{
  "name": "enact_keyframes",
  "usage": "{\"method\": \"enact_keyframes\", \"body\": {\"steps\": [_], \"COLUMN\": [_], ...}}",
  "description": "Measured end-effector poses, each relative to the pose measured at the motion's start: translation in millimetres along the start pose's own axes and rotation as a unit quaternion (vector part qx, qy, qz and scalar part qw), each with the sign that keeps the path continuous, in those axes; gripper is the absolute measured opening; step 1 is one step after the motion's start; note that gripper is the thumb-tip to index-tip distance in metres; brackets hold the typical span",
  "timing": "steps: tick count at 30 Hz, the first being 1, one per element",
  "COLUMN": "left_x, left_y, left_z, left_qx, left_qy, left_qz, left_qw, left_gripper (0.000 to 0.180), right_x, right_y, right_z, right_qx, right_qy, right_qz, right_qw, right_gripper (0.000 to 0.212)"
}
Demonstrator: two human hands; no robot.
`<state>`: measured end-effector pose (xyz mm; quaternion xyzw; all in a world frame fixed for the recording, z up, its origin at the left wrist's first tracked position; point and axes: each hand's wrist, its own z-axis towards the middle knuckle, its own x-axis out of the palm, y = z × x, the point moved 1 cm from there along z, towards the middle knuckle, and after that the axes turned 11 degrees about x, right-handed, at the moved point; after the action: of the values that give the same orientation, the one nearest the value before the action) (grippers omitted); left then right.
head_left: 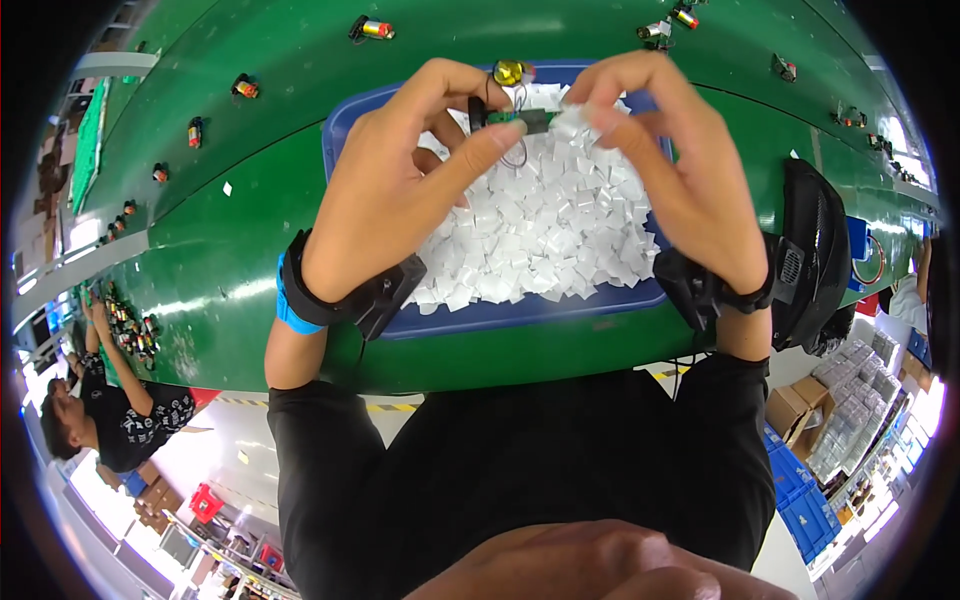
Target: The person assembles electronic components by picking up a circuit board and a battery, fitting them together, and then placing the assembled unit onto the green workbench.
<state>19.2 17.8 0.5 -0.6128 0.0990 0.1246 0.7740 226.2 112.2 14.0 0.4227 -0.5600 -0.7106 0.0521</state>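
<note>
My left hand (385,195) pinches a small green circuit board (505,118) between thumb and fingers above the heap. Thin wires run from the board to a round part with yellow wrapping (508,72), and a dark block (535,121) sits at its right end. My right hand (690,170), slightly blurred, has thumb and forefinger closed on a thin white piece (573,128) beside that dark end. Whether the piece touches the board I cannot tell. Below both hands, many small white square pieces (540,230) fill a blue tray (520,320).
Small wired motor-like assemblies (372,29) lie scattered across the green table (260,200). A black bag-like object (808,255) rests right of the tray. At the far left another person (110,410) reaches toward a pile of similar assemblies (132,330). Both my wrists carry black strapped devices (385,295).
</note>
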Motion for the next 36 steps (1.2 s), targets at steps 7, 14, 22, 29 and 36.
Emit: {"method": "enact_keyframes", "body": {"steps": [7, 14, 22, 29, 36], "left_x": [4, 11, 2, -1, -8], "left_y": [-1, -3, -11, -10, -13], "left_z": [-2, -4, -3, -4, -1], "left_qx": [0.015, 0.011, 0.008, 0.017, 0.02], "left_qy": [0.017, -0.003, 0.068, 0.084, 0.048], "left_qz": [-0.035, 0.029, 0.092, 0.123, -0.051], "left_qw": [0.999, 1.0, 0.993, 0.989, 0.997], "left_gripper": [0.02, 0.016, 0.021, 0.033, 0.035], "right_x": [4, 11, 8, 5, 2], "right_y": [-7, -5, -2, 3, 11], "right_z": [9, 5, 5, 1, 2], "right_qx": [-0.155, -0.137, -0.181, -0.169, -0.289], "right_qy": [-0.099, 0.024, -0.029, 0.013, -0.037], "right_qz": [-0.075, -0.054, -0.075, -0.085, -0.081], "right_qw": [0.98, 0.989, 0.98, 0.982, 0.953], "right_gripper": [0.019, 0.024, 0.026, 0.028, 0.029]}}
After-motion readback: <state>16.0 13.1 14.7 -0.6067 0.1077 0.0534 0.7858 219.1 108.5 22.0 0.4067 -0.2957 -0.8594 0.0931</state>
